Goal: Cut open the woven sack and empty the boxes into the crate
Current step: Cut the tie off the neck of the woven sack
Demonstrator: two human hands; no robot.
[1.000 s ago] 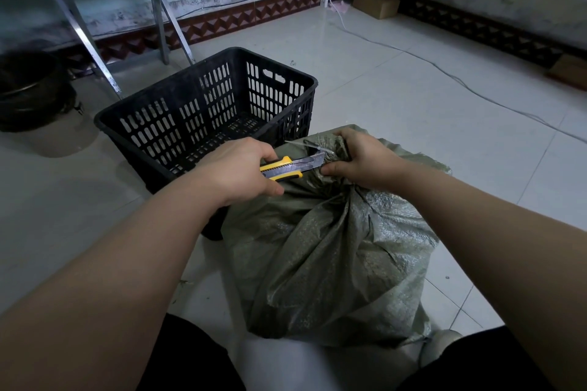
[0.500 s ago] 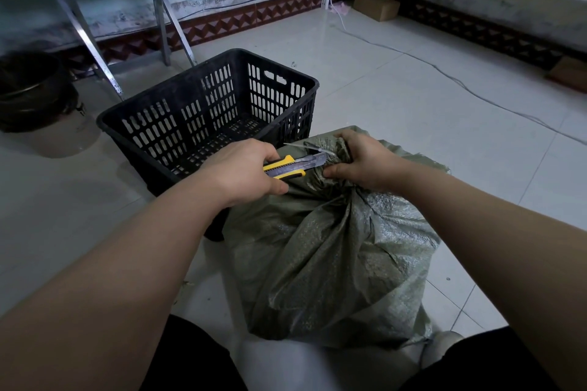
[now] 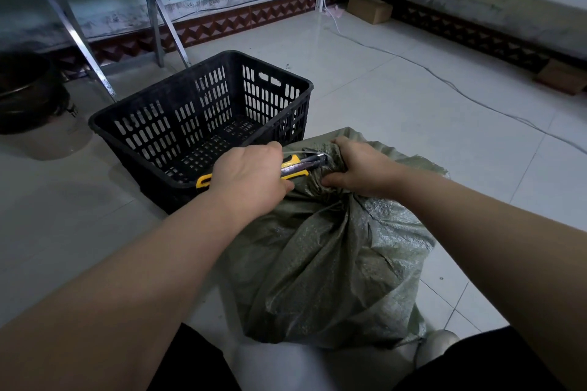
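Head view: left hand (image 3: 251,178) fingers closed on knife (image 3: 297,167), blade pointing right at sack (image 3: 333,257) neck, frame centre. Right hand (image 3: 355,168) fingers clamp the neck just beside blade tip; crate (image 3: 127,119) sits upper left.

Far beyond the grip, a small cardboard box (image 3: 370,8) lies by the wall. A thin white cable (image 3: 451,87) runs over the tiled floor (image 3: 397,98), to the right of the grip. Far left stands a dark round pot (image 3: 23,92), near metal table legs (image 3: 76,38).
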